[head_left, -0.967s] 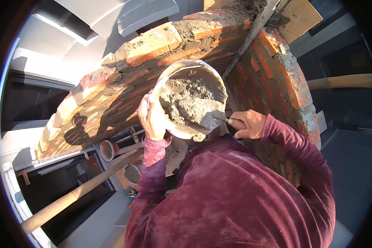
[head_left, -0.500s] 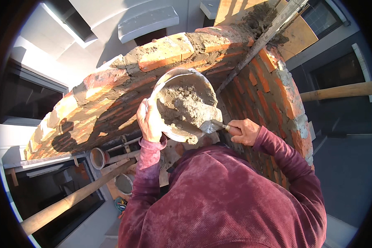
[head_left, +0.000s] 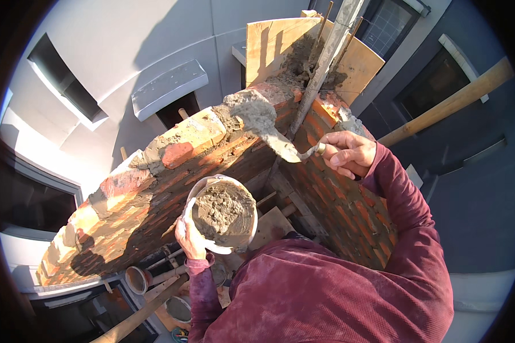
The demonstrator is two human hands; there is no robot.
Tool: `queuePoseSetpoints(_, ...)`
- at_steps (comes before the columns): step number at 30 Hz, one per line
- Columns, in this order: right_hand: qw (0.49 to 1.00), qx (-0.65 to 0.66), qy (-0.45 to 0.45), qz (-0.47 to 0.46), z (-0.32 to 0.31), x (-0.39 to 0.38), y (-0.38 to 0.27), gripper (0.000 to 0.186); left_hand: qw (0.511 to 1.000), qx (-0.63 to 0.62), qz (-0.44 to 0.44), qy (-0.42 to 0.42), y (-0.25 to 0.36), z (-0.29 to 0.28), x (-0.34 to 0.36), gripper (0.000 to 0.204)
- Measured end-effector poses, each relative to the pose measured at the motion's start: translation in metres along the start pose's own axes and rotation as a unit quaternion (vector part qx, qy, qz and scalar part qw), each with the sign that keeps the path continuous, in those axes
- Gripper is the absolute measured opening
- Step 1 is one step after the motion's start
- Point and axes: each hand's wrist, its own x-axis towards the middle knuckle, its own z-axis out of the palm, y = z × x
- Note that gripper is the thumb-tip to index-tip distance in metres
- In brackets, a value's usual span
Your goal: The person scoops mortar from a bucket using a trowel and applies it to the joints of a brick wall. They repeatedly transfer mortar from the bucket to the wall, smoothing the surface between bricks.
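While the left hand point(head_left: 191, 235), partly curled, grips a round bucket point(head_left: 250, 197) of grey mortar point(head_left: 223, 211) in front of the brick wall point(head_left: 191, 137), the right hand point(head_left: 352, 153), closed around the handle point(head_left: 321, 149), holds a mortar-smeared trowel point(head_left: 281, 147) at that wall's top edge.

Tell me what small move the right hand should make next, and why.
Perhaps the right hand should tip the trowel and ease the mortar onto the brick wall: it covers the trowel's far end, at the wall's top edge, while the left hand holds the bucket closer to the body.
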Motion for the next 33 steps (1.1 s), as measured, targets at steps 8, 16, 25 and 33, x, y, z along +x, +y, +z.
queuePoseSetpoints(8,0.966,0.13,0.191,-0.116,-0.064,0.036,-0.003,0.029,0.999,0.025,0.024,0.026,0.04,0.0,-0.016,0.036)
queuePoseSetpoints(16,0.956,0.229,0.177,-0.04,-0.037,0.041,-0.041,0.025,0.999,0.043,-0.013,0.027,-0.016,-0.04,-0.006,0.036)
queuePoseSetpoints(25,0.92,0.314,0.212,0.103,-0.091,0.098,-0.086,0.019,0.986,0.16,0.037,0.0,-0.036,-0.03,0.007,0.045)
queuePoseSetpoints(33,0.913,0.345,0.212,-0.036,-0.043,0.11,-0.104,0.014,0.987,0.147,0.058,0.002,-0.034,-0.062,0.008,0.042)
